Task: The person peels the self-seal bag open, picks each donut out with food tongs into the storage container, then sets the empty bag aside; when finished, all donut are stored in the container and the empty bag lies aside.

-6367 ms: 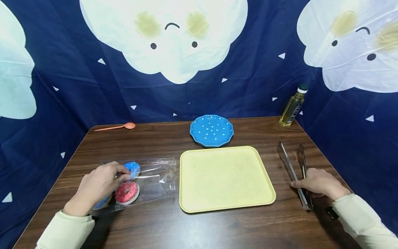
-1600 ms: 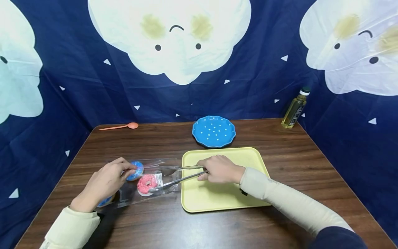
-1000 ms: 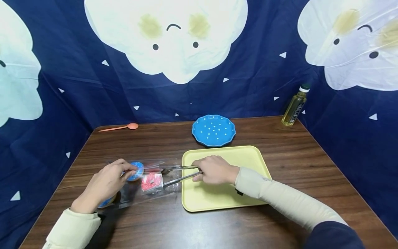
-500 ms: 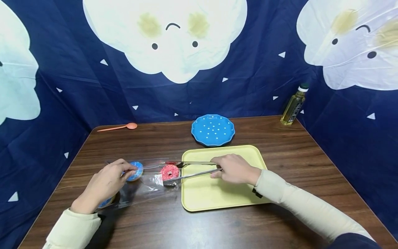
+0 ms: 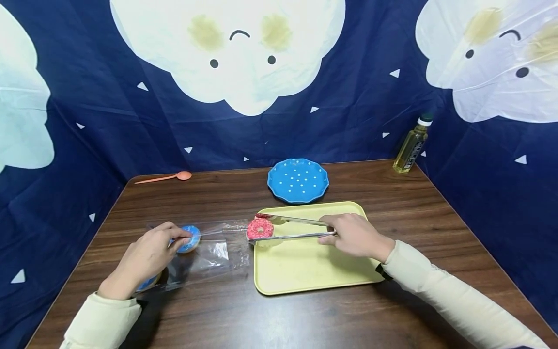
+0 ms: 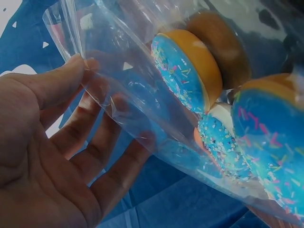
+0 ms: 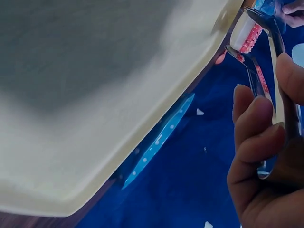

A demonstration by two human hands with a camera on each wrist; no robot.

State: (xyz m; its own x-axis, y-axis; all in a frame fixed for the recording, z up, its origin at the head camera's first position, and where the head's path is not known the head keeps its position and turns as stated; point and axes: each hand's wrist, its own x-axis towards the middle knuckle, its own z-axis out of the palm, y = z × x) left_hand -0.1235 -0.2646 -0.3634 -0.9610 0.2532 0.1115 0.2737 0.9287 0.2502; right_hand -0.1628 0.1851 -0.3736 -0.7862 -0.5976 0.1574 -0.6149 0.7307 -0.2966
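Note:
My left hand (image 5: 148, 252) pinches the upper edge of a clear plastic bag (image 6: 128, 90) between thumb and index finger. Several blue-frosted donuts lie inside; one blue donut (image 5: 190, 239) shows beside my fingertips, and another (image 6: 183, 71) shows with sprinkles in the left wrist view. My right hand (image 5: 355, 235) grips metal tongs (image 5: 301, 236), fingers curled round both arms. Between the tong tips sits a pink-frosted donut (image 5: 260, 229), outside the bag's mouth and over the left edge of the yellow tray (image 5: 314, 276). In the right wrist view the donut's pale base (image 7: 243, 32) faces the camera.
Behind the tray stands a blue plate with white dots (image 5: 298, 180). An orange spoon (image 5: 174, 176) lies at the back left of the wooden table (image 5: 209, 320). An oil bottle (image 5: 411, 147) stands in the back right corner, against blue cloud-print cloth.
My right hand took up the tongs from the table's right side and reached into the bag. It has since drawn the pink donut rightward out of the bag. My left hand stays at the bag.

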